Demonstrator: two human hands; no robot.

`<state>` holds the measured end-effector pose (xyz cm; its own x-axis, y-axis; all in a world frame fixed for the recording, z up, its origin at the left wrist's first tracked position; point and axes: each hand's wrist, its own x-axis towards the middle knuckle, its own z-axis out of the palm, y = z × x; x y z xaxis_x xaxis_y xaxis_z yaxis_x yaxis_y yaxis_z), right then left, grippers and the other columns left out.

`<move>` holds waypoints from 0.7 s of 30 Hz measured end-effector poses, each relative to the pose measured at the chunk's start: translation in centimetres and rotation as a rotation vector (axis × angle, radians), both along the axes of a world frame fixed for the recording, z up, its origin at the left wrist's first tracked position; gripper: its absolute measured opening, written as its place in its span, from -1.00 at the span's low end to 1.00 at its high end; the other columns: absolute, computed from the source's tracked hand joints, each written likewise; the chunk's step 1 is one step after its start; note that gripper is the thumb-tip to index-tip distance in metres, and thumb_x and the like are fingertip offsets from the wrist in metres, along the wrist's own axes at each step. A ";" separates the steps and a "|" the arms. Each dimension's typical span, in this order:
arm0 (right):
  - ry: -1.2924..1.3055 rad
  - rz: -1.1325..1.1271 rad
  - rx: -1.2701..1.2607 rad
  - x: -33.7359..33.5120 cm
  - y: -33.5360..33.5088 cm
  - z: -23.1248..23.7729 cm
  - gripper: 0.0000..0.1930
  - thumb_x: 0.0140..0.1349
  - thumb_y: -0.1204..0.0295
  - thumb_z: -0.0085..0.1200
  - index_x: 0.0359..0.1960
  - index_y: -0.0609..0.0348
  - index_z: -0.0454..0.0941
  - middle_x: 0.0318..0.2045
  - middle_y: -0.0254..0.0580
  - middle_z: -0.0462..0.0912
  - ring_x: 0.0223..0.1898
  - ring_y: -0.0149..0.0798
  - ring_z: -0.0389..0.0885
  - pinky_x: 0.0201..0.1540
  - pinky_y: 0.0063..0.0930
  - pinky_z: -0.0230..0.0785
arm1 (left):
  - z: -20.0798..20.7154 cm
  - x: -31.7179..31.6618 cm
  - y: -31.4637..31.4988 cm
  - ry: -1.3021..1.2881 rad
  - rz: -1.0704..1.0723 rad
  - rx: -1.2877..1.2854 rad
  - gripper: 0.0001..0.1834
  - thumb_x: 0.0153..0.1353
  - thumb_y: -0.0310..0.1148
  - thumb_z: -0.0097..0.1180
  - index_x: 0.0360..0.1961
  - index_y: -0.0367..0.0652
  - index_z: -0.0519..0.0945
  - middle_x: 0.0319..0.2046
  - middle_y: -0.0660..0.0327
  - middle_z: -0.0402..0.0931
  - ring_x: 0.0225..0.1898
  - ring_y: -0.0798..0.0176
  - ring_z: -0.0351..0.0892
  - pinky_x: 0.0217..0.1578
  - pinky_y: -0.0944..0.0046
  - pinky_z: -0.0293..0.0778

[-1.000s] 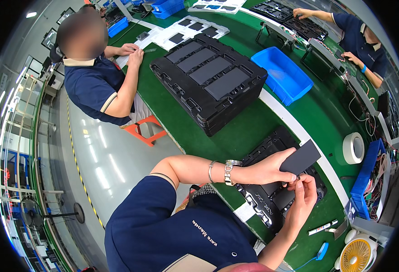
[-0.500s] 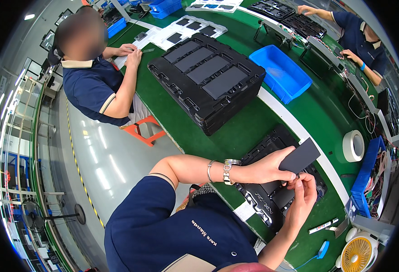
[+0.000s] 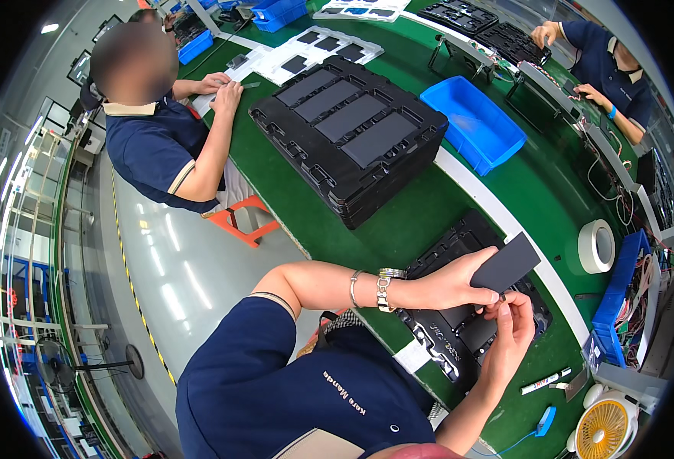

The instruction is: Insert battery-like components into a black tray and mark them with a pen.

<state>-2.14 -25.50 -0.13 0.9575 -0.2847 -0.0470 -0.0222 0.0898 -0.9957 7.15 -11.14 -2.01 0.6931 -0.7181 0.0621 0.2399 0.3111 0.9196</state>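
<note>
Left hand [image 3: 467, 277] up over the bench [image 3: 421, 210], clamped thumb against fingers around one end of a flat dark panel [image 3: 508, 268]; that panel is held aloft, tilted, its far end jutting free above a black moulded tray [image 3: 468, 233]; and here's the right hand [image 3: 511, 329], thumb and forefinger drawn together in a tight pinch right at the panel's lower edge, close by the left thumb; whatever sits between those fingertips is too small and too covered to tell.

On to the writing: pale handwritten marks run across the near part of the tray, loose and slanted; a line of light printed lettering crosses the navy shirt [image 3: 275, 375] on the person's chest; the white marker [image 3: 545, 381], lying to the right of the hands, carries printing along its barrel.

Around the action: a silver watch [image 3: 385, 292] and a thin bracelet [image 3: 355, 289] circle the left wrist; a stack of black trays [image 3: 371, 200] stands farther up the bench, dark panels in its top layer; a blue bin [image 3: 504, 159] sits just beside it; a white tape roll [image 3: 597, 249] rests off to the right, well apart from the hands.
</note>
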 end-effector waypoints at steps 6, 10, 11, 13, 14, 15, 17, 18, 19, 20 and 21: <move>-0.002 0.015 0.008 -0.2 -0.2 0.0 -0.87 0.31 0.46 0.06 -0.23 0.28 0.48 -0.35 -0.27 0.56 -0.31 -0.43 0.49 -0.18 -0.55 0.32 | -0.4 0.1 0.0 -0.030 -0.007 0.017 -0.58 0.20 -0.45 0.18 0.04 -0.29 0.33 -0.29 0.23 0.50 -0.33 0.44 0.51 -0.34 0.37 0.54; -0.008 0.038 0.023 0.0 -0.2 0.0 -0.87 0.31 0.47 0.06 -0.21 0.28 0.48 -0.34 -0.27 0.56 -0.30 -0.43 0.51 -0.17 -0.55 0.34 | 0.0 0.2 0.2 -0.021 -0.026 0.036 -0.52 0.21 -0.47 0.16 0.12 -0.30 0.31 -0.28 0.24 0.50 -0.33 0.45 0.51 -0.33 0.39 0.54; -0.004 0.040 0.023 0.0 -0.3 -0.1 -0.87 0.31 0.47 0.06 -0.20 0.28 0.48 -0.34 -0.28 0.56 -0.30 -0.43 0.51 -0.17 -0.55 0.34 | -0.3 0.2 0.1 -0.028 -0.010 0.040 -0.50 0.21 -0.46 0.16 0.15 -0.30 0.31 -0.29 0.23 0.51 -0.34 0.44 0.53 -0.33 0.39 0.53; 0.003 0.039 0.018 0.0 -0.4 -0.1 -0.89 0.32 0.49 0.05 -0.20 0.27 0.48 -0.34 -0.28 0.57 -0.29 -0.43 0.52 -0.16 -0.55 0.35 | -0.5 0.1 0.1 -0.038 0.001 0.047 -0.49 0.21 -0.46 0.17 0.16 -0.30 0.30 -0.29 0.23 0.51 -0.35 0.44 0.54 -0.33 0.38 0.53; 0.003 0.039 0.019 0.0 -0.4 0.0 -0.89 0.32 0.49 0.05 -0.20 0.27 0.48 -0.34 -0.29 0.57 -0.29 -0.43 0.53 -0.17 -0.55 0.35 | -0.5 0.2 0.0 -0.045 0.006 0.050 -0.49 0.21 -0.46 0.17 0.16 -0.30 0.30 -0.29 0.22 0.52 -0.35 0.43 0.54 -0.33 0.37 0.53; 0.002 0.038 0.020 0.0 -0.3 0.2 -0.89 0.32 0.49 0.04 -0.20 0.27 0.48 -0.34 -0.29 0.57 -0.29 -0.43 0.54 -0.17 -0.55 0.36 | -0.5 0.2 0.0 -0.043 -0.002 0.053 -0.48 0.21 -0.45 0.18 0.16 -0.30 0.30 -0.28 0.22 0.52 -0.35 0.42 0.55 -0.33 0.36 0.53; -0.007 0.046 0.022 0.1 -0.3 0.5 -0.90 0.33 0.49 0.03 -0.21 0.26 0.48 -0.34 -0.29 0.58 -0.29 -0.42 0.56 -0.17 -0.55 0.36 | -0.2 0.2 0.0 -0.048 0.000 0.072 -0.48 0.21 -0.44 0.18 0.17 -0.30 0.29 -0.29 0.21 0.52 -0.35 0.42 0.56 -0.32 0.36 0.53; -0.010 0.048 0.024 0.1 -0.3 0.5 -0.90 0.33 0.49 0.03 -0.20 0.26 0.48 -0.34 -0.29 0.58 -0.30 -0.42 0.56 -0.17 -0.55 0.36 | -0.1 0.2 0.0 -0.051 0.002 0.083 -0.47 0.22 -0.44 0.18 0.17 -0.31 0.29 -0.29 0.21 0.52 -0.35 0.42 0.56 -0.32 0.37 0.53; -0.013 0.050 0.025 0.1 -0.4 0.4 -0.90 0.33 0.49 0.03 -0.20 0.26 0.48 -0.34 -0.29 0.59 -0.30 -0.42 0.55 -0.17 -0.55 0.36 | 0.0 0.3 0.0 -0.055 0.001 0.092 -0.46 0.22 -0.43 0.18 0.18 -0.31 0.29 -0.30 0.21 0.53 -0.35 0.42 0.56 -0.32 0.37 0.53; -0.014 0.058 0.028 0.2 -0.3 0.4 -0.90 0.33 0.49 0.03 -0.20 0.25 0.48 -0.34 -0.29 0.59 -0.30 -0.43 0.55 -0.17 -0.55 0.37 | -0.1 0.3 0.0 -0.058 0.008 0.090 -0.46 0.22 -0.43 0.18 0.18 -0.31 0.29 -0.30 0.21 0.53 -0.35 0.42 0.56 -0.32 0.37 0.53; 0.002 0.029 0.017 0.2 0.0 0.7 -0.89 0.32 0.47 0.02 -0.23 0.27 0.48 -0.38 -0.30 0.54 -0.34 -0.45 0.47 -0.18 -0.56 0.33 | -0.3 0.3 -0.1 -0.061 0.016 0.088 -0.46 0.22 -0.43 0.19 0.18 -0.31 0.28 -0.30 0.21 0.53 -0.35 0.42 0.56 -0.32 0.37 0.53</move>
<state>-1.93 -25.45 0.53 0.9652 -0.2561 -0.0535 -0.0268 0.1064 -0.9940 7.47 -11.27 -2.30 0.7011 -0.7118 0.0421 0.1783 0.2321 0.9562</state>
